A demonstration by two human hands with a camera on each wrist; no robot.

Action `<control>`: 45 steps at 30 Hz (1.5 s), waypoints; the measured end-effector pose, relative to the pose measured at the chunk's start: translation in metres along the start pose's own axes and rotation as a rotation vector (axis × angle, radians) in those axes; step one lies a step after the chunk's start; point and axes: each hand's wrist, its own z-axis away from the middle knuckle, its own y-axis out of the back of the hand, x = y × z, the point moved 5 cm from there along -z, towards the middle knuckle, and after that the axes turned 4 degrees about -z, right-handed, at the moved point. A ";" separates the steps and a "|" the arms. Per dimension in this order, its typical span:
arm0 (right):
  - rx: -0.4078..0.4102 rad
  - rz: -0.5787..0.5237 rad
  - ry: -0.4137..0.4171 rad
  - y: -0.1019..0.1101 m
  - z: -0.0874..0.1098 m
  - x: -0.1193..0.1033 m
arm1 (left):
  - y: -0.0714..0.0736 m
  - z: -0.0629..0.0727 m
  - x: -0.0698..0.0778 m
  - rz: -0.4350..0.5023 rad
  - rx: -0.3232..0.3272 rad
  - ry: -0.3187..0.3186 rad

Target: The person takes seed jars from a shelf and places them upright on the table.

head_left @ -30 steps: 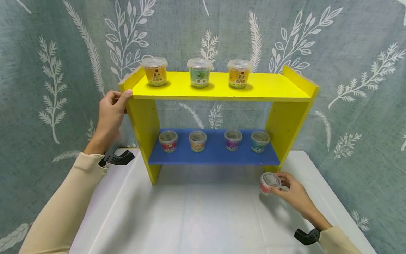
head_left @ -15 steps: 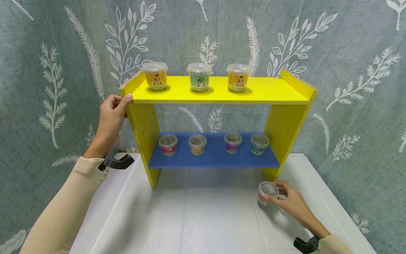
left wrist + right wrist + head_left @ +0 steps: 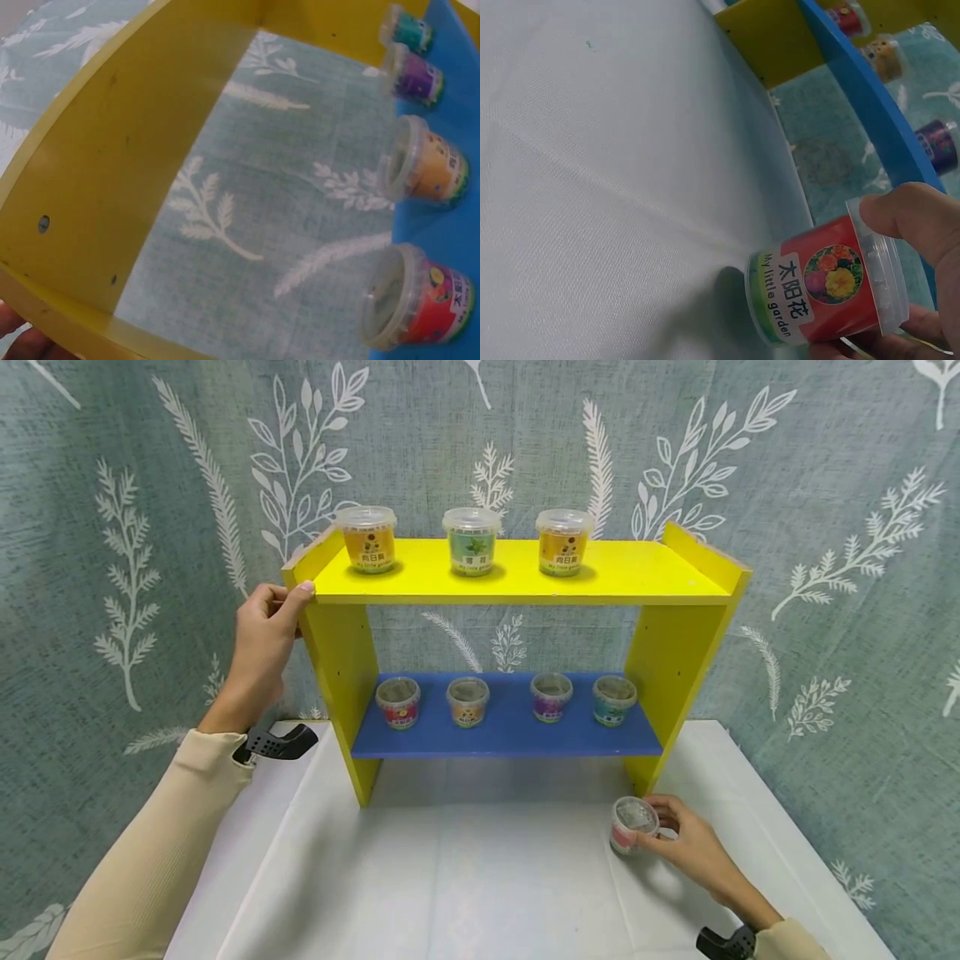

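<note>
My left hand (image 3: 264, 635) grips the upper left corner of a yellow shelf unit (image 3: 517, 600), its thumb on the front edge. Its fingertips (image 3: 28, 345) peek in at the lower left of the left wrist view. My right hand (image 3: 693, 843) holds a small plastic tub (image 3: 821, 281) with a red flower label and a clear lid, just in front of the unit's right leg. Thumb and fingers pinch it around the lid. In the right wrist view the tub's base is close over the white cloth, its shadow beside it.
On the top board stand two yellow-labelled tubs (image 3: 371, 547) and a green one (image 3: 472, 550). The blue lower board (image 3: 510, 739) bears a red tub (image 3: 400, 706), an orange one (image 3: 468, 706), a purple one (image 3: 551, 702) and a teal one (image 3: 611, 703). Patterned fabric (image 3: 825, 568) hangs behind.
My right hand has brought the red-labelled tub slightly nearer to me and down, away from the shelf's right leg. My left hand keeps its grip on the corner.
</note>
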 end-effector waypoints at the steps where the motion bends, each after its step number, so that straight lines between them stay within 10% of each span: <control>1: -0.002 0.000 -0.004 0.000 0.000 0.001 | 0.000 0.000 0.000 -0.005 0.000 0.002; 24: -0.041 -0.004 0.027 0.001 0.005 0.011 | -0.001 0.000 -0.003 0.008 -0.001 -0.001; 45: 0.042 0.001 0.220 0.036 0.007 -0.032 | -0.001 -0.002 -0.002 0.002 0.005 -0.012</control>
